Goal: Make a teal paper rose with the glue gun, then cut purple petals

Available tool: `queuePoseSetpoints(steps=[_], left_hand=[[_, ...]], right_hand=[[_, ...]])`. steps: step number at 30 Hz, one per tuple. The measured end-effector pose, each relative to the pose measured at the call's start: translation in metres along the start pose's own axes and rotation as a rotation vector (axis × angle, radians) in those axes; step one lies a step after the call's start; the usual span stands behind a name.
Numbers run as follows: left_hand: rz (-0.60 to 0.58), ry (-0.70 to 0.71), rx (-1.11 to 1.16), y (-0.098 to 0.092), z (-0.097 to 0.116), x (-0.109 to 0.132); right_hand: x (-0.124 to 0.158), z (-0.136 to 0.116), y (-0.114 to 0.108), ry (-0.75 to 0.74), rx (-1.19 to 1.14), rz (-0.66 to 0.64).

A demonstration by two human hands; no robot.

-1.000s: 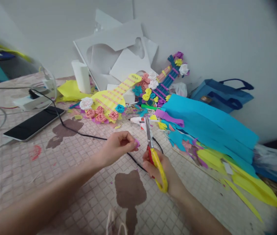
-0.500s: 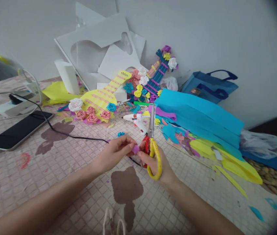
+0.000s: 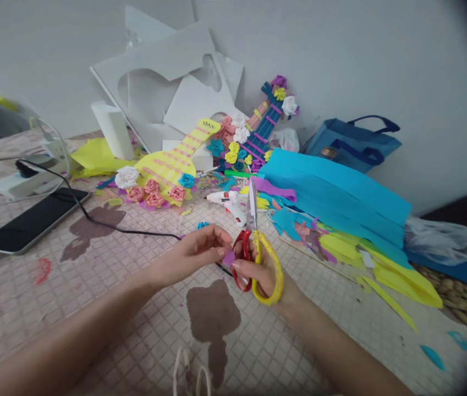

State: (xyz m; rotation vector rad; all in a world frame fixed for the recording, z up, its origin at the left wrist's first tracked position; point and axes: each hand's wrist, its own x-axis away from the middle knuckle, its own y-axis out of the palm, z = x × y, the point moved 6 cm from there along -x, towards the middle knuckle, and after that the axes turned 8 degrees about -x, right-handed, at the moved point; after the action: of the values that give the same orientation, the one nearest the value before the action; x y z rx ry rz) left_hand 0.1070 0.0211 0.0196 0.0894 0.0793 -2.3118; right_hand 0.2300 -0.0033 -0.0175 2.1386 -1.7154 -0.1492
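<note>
My left hand pinches a small purple paper piece between thumb and fingers. At its other edge, the thumb of my right hand touches the same piece. Scissors with one red and one yellow handle hang on my right hand, blades pointing up and away. Just beyond my left fingers lies a small blue paper flower. The white glue gun rests on the table behind the scissors.
Behind are a yellow paper guitar with flowers and a blue one. Blue crepe paper and yellow strips lie right. A phone, a power strip and a black cable are left.
The scissors have tilted slightly, with their handles turned farther apart and the yellow loop shifted right. Both hands stay at the purple piece.
</note>
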Motion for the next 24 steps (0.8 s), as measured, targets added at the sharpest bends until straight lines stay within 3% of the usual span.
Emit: queuePoseSetpoints(steps=[5,10,14,18,24], left_hand=[[0.082,-0.128,-0.004,0.006,-0.011,0.001],[0.208,-0.181,-0.033,0.002,-0.02,0.002],[0.266,-0.168,0.014,-0.017,-0.01,0.002],[0.299,-0.118,0.069,-0.036,0.004,0.003],[0.311,-0.082,0.088,-0.045,0.012,0.003]], right_hand=[[0.004,-0.006,-0.005,-0.051,0.156,0.084],[0.006,-0.014,-0.002,-0.1,0.293,0.077],[0.007,-0.012,-0.006,-0.09,0.368,0.016],[0.011,-0.004,-0.012,0.016,0.427,-0.1],[0.019,-0.02,-0.004,0.053,0.67,-0.149]])
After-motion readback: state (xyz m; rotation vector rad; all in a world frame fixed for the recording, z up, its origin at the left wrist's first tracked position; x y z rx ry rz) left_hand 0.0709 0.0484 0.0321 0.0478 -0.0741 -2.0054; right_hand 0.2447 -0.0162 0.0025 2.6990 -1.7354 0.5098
